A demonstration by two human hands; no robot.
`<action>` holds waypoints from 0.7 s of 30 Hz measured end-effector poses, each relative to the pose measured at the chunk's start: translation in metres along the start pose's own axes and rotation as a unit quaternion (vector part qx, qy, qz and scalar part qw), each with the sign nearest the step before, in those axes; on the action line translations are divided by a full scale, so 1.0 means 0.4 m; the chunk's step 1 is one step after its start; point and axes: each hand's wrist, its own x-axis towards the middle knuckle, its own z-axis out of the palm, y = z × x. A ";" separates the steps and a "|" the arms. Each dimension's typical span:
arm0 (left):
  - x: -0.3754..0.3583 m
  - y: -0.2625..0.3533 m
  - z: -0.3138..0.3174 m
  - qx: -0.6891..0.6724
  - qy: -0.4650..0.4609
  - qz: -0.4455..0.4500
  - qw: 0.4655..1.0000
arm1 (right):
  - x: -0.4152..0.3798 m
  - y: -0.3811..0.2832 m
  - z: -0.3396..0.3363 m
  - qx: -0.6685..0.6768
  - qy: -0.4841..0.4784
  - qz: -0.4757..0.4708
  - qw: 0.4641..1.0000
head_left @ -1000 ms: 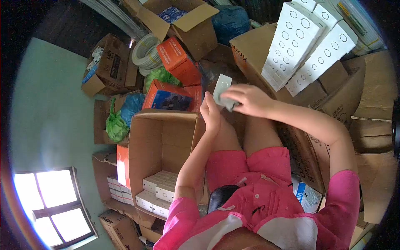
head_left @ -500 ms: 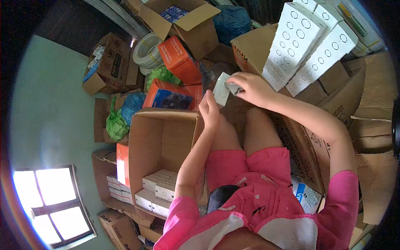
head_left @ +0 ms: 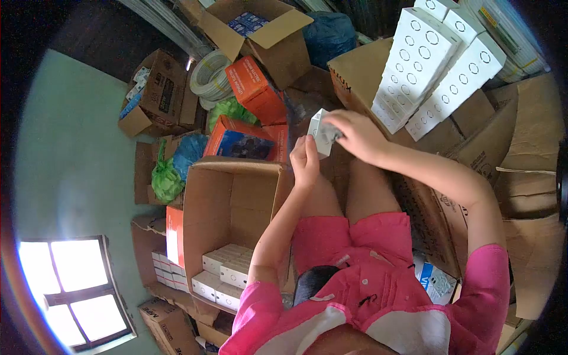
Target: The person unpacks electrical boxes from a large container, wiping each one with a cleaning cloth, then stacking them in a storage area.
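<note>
A small white box (head_left: 321,135) is held up above my knees. My left hand (head_left: 305,160) grips its lower left side with the fingers closed round it. At its right side, my right hand (head_left: 355,136) pinches a crumpled grey cloth-like piece (head_left: 332,134) against the box face. Part of that piece is hidden by the fingers. Below and to the left, an open carton (head_left: 207,210) holds several white boxes (head_left: 234,273). Tall stacks of white boxes with round marks (head_left: 414,65) stand at the upper right.
Orange boxes (head_left: 254,89), green bags (head_left: 167,177) and a coil of pale tubing (head_left: 211,77) are at the upper left. An open carton with blue packets (head_left: 278,53) stands at the top. More cardboard (head_left: 532,177) lies on the right, near my right arm.
The white box has turned, so a side face now shows, and has shifted slightly right. My left hand has moved a little right and down; my right hand has shifted slightly with the grey piece.
</note>
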 end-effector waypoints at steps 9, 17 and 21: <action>0.010 0.018 -0.003 -0.021 -0.041 -0.044 0.998 | 0.007 0.018 -0.004 0.025 -0.024 0.040 0.999; -0.004 -0.011 -0.009 -0.029 -0.050 -0.146 0.988 | -0.031 -0.046 0.025 0.073 -0.084 -0.026 0.993; -0.010 -0.030 -0.004 -0.044 -0.033 -0.144 0.988 | -0.016 -0.018 0.018 0.028 -0.053 -0.005 0.998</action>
